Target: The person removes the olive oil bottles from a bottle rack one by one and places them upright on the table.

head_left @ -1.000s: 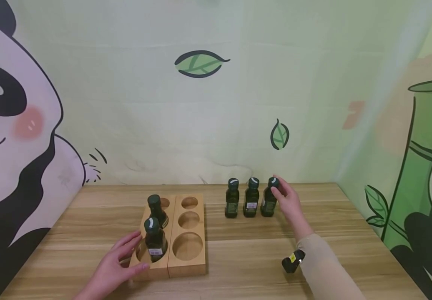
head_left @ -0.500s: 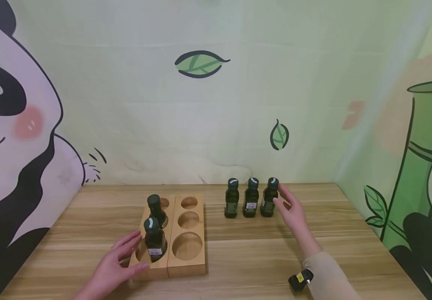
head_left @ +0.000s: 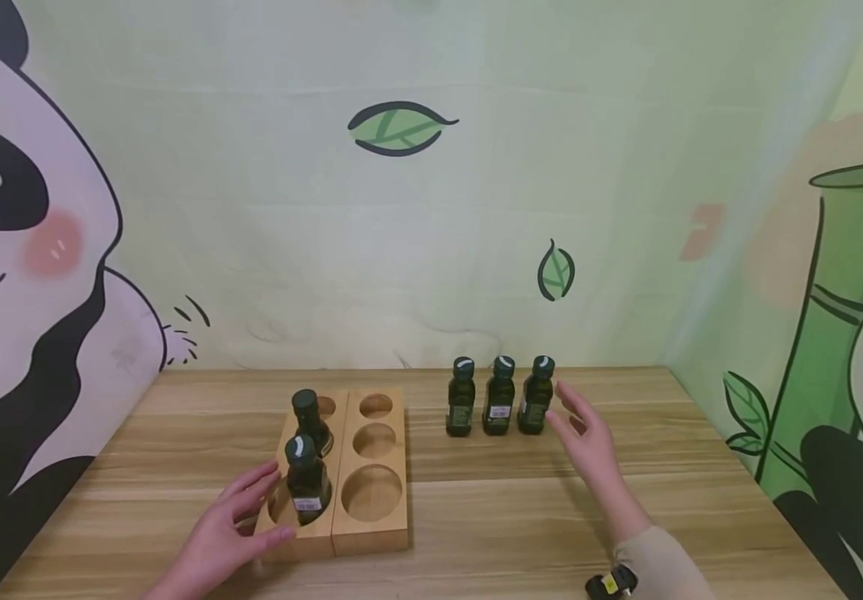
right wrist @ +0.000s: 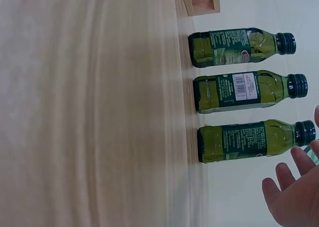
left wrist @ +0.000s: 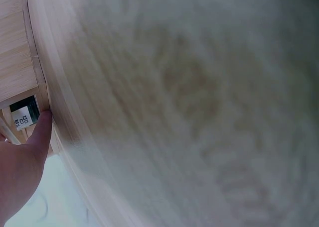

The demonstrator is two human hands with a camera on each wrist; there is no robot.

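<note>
My left hand [head_left: 225,529] rests at the left front corner of the wooden holder [head_left: 370,533], thumb on its front edge and fingers along its side. Two dark bottles stand in the holder's left column: a square one [head_left: 307,482] in front and a slimmer one [head_left: 311,423] behind. On the right, three green bottles stand upright in a row: left [head_left: 461,400], middle [head_left: 500,398] and right [head_left: 536,398]. Beside the right bottle is my right hand [head_left: 589,437], fingers spread and holding nothing. The right wrist view shows the hand [right wrist: 296,197] near that bottle's cap [right wrist: 305,133].
The holder's right column has three round holes, the largest [head_left: 371,493] in front. A wooden table [head_left: 491,517] reaches back to a printed cloth [head_left: 289,208] with a panda and leaves. A small black device [head_left: 611,582] sits at my right wrist.
My right hand has let go of the right bottle's cap and drawn back a little, down and to the right. The left hand and the bottles keep their places.
</note>
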